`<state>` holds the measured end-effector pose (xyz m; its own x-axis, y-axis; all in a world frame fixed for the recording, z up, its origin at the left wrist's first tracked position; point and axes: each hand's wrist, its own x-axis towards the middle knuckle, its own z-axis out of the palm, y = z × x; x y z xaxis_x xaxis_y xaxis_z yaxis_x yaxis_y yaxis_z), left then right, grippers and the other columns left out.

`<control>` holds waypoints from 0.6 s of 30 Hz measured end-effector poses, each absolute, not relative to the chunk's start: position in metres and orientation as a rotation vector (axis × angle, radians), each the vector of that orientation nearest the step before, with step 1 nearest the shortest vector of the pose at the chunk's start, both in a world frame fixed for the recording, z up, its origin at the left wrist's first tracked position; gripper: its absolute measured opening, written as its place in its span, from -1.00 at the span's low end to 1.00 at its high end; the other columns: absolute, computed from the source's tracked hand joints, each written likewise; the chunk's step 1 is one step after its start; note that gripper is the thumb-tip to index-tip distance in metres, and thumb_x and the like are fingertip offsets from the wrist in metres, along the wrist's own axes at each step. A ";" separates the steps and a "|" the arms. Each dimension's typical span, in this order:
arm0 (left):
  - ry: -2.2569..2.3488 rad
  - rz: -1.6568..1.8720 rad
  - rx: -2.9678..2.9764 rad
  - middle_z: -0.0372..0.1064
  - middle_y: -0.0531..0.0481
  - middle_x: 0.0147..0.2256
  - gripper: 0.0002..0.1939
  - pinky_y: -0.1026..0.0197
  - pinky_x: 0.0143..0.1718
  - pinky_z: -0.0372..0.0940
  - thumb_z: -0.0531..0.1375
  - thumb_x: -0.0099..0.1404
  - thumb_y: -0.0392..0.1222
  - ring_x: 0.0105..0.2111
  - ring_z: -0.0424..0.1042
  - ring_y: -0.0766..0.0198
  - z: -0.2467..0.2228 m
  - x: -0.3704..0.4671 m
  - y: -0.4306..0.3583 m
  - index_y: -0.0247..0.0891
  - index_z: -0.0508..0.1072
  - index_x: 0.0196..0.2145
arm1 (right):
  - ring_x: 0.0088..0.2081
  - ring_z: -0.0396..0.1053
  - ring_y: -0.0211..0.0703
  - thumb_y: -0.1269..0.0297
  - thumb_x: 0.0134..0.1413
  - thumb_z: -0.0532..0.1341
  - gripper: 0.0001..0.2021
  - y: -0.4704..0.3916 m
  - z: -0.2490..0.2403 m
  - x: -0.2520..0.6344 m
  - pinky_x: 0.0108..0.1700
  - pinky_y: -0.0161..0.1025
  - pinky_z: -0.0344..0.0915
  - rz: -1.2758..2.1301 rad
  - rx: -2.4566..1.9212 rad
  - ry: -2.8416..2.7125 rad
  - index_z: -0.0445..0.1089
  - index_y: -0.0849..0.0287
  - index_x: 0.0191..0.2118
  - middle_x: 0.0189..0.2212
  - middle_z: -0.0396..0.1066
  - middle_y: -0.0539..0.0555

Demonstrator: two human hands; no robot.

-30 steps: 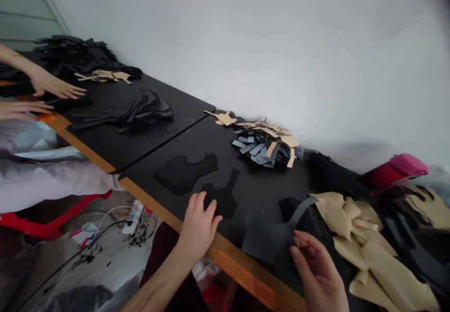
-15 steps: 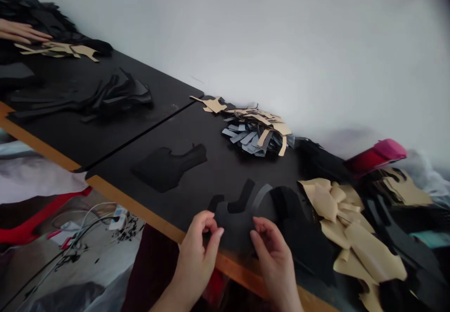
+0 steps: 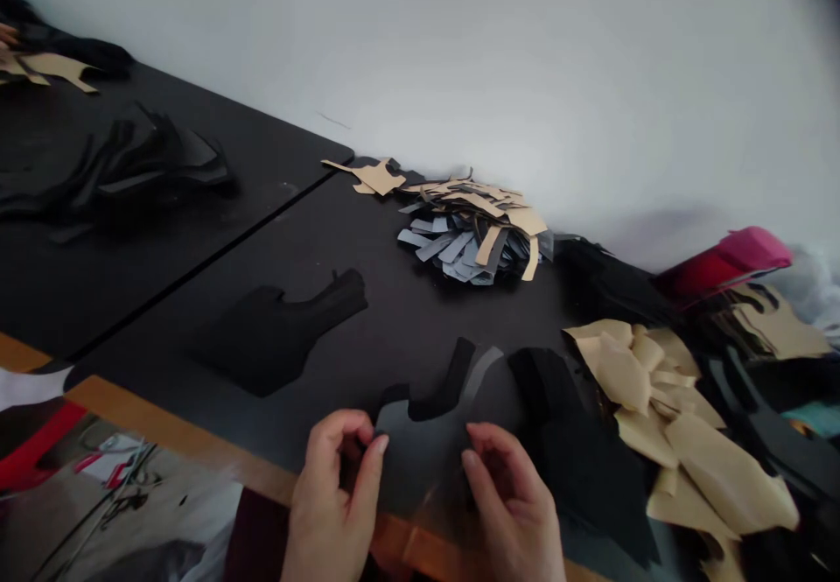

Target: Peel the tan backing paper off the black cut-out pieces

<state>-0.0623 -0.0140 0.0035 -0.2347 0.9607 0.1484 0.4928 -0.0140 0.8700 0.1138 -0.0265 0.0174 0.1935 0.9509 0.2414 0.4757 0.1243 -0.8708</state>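
Observation:
Between my hands at the table's front edge is a dark grey cut-out piece (image 3: 423, 446) with a curved notch and a narrow, lighter-edged strip reaching up on its right. My left hand (image 3: 334, 490) pinches its left edge between thumb and fingers. On the opposite edge, my right hand (image 3: 515, 503) has thumb and forefinger closed. Black material shows along the notch, under or joined to the grey piece; I cannot tell which. A black cut piece (image 3: 282, 337) lies flat to the left, and more black pieces (image 3: 577, 451) lie right beside my right hand.
Tan curled sheets (image 3: 630, 372) lie at the right. Tan and grey cut strips (image 3: 465, 232) are heaped against the wall, near a pink-red object (image 3: 728, 262). Several black pieces (image 3: 157, 157) lie beyond the table seam. Another person's hand (image 3: 8, 38) shows at far left.
The view has swung right, so the table's left side slides out leftward and less of the other person's hand shows. Both my hands stay at the grey piece's edges.

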 end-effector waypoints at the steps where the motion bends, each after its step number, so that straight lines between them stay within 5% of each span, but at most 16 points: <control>1: 1.747 1.192 1.529 0.30 0.05 -0.31 -0.87 0.27 -0.30 0.32 0.11 0.28 -0.13 -0.32 0.38 0.31 0.003 -0.063 -0.013 -0.14 0.26 -0.21 | -0.40 0.44 -0.27 0.37 0.10 0.19 -0.85 -0.027 0.017 0.115 -0.36 -0.44 0.39 0.532 -1.505 -1.521 0.38 0.12 -0.17 -0.39 0.44 0.02; 8: 1.642 1.117 1.771 0.31 0.05 -0.29 -0.94 0.38 -0.29 0.33 0.08 0.29 -0.22 -0.30 0.40 0.35 0.003 -0.072 -0.009 -0.14 0.33 -0.27 | -0.30 0.43 -0.16 0.39 0.11 0.18 -0.84 -0.024 0.021 0.122 -0.24 -0.31 0.40 0.068 -1.532 -1.881 0.35 0.14 -0.15 -0.42 0.42 0.04; 14: 1.631 0.977 1.821 0.33 0.03 -0.24 -0.87 0.38 -0.32 0.38 0.09 0.29 -0.15 -0.29 0.44 0.32 0.006 -0.080 -0.006 -0.09 0.36 -0.19 | -0.38 0.45 -0.31 0.47 0.16 0.11 -0.81 -0.023 0.018 0.120 -0.33 -0.51 0.36 0.274 -1.488 -1.867 0.35 0.13 -0.13 -0.36 0.42 0.03; 18: 1.694 0.921 1.888 0.31 0.02 -0.24 -0.81 0.38 -0.40 0.40 0.05 0.30 -0.15 -0.33 0.44 0.32 0.011 -0.077 -0.005 -0.03 0.38 -0.15 | -0.48 0.40 -0.29 0.44 0.13 0.15 -0.83 -0.028 0.010 0.110 -0.42 -0.46 0.35 0.289 -1.542 -1.711 0.41 0.09 -0.20 -0.46 0.38 0.01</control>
<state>-0.0767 -0.0047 0.0108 0.0281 0.9823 0.1854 0.6898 -0.1533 0.7076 0.1100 -0.0278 0.0103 0.0603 0.9146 0.3998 0.7324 0.2316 -0.6403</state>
